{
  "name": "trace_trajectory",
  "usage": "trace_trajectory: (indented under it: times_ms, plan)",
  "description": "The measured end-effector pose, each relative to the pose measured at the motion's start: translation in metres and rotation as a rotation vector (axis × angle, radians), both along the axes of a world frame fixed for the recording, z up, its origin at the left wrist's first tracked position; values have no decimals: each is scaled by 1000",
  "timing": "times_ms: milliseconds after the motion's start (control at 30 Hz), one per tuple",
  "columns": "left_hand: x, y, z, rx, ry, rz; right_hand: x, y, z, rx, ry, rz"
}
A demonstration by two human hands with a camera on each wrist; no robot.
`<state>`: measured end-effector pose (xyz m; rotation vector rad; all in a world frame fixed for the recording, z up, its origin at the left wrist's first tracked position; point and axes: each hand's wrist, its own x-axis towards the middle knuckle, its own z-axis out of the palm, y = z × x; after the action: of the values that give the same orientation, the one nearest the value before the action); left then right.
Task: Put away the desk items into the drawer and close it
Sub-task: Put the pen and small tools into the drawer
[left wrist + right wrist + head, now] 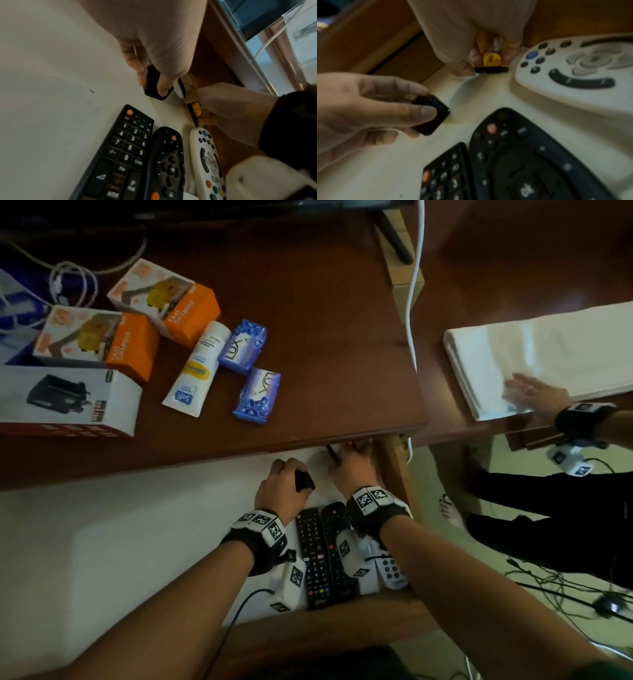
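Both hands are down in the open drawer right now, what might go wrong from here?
The left hand pinches a small black block only by its fingertips; it might slip. The right hand works the yellow-capped pen tight against the white remote and may nudge it.

A brown wooden bench [325,337] carries two orange boxes [164,299], a white box [68,402], a lotion tube [197,366] and two purple soap bars [243,345].
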<state>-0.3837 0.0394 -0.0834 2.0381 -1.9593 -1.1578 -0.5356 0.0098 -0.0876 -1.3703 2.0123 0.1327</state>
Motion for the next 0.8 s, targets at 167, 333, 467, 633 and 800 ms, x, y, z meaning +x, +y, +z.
trace_trajectory:
  times_ms: [167,333,467,633,800]
  plan:
    - [-3,-1,-6,-10,-42,-9,1,6,-3,2,3,7]
    - [-2,-2,-4,-7,-55,-34,-9,28,19,-120,-59,-30]
    - [-5,-4,-1,22,-41,-24,-28,69,61,-621,61,-238]
    - [-12,-1,3,60,17,62,-60,67,64,-270,161,-341]
    - [-25,0,10,161,-9,125,-75,48,54,-56,-17,-257]
